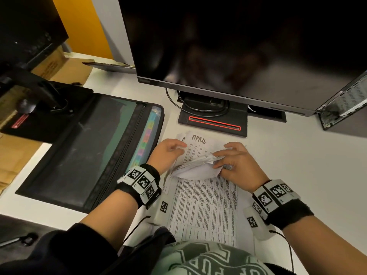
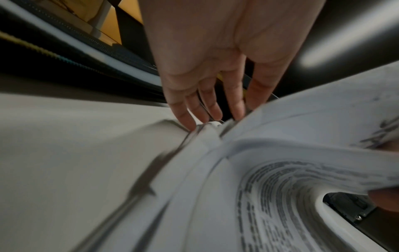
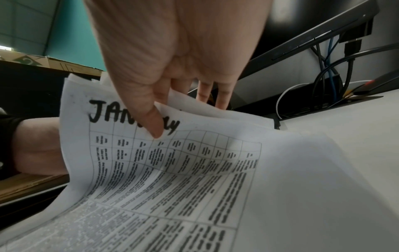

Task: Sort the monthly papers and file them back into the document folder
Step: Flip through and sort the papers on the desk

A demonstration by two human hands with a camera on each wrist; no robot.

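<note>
A stack of printed table sheets lies on the white desk in front of me. My right hand pinches a curled-up sheet marked JANUARY between thumb and fingers and lifts its top edge. Beneath it, a sheet headed APRIL shows at the far end. My left hand has straight fingers whose tips touch the stack's far left edge. The black document folder lies open to the left, with coloured tabs along its right side.
A dark monitor stands just behind the papers on a black base with cables. A computer case is at the far right. Another monitor stand overlaps the folder's far left corner, next to cardboard.
</note>
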